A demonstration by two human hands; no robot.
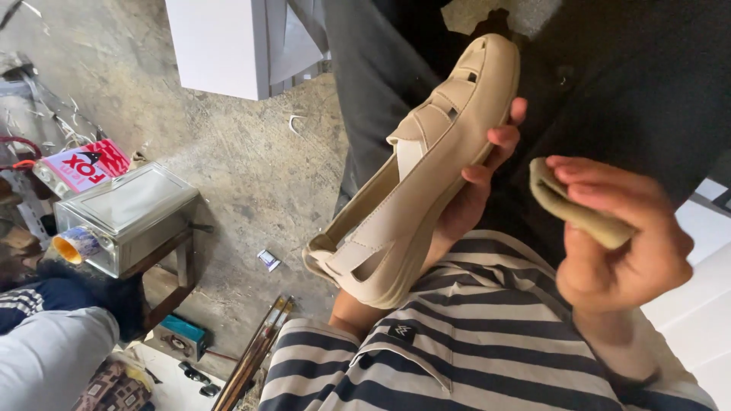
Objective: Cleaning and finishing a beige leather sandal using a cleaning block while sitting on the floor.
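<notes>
Hands are working at centre frame: the left hand (476, 194) is gripping a beige shoe (415, 171) from beneath, its toe pointing toward the upper right, while the right hand (620, 243) is pinching a folded tan cloth (575, 205) just beside it. At left, a lidded metal tin (126, 213) is sitting on a small stand (171, 278), contents hidden, with a tube (76, 245) lying against it.

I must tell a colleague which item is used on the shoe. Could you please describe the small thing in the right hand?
Start at the beige strappy shoe, held up by the left hand. Just right of it, the right hand pinches a small folded cloth. Unlike the shoe, it is soft, olive-tan and far smaller.
</notes>
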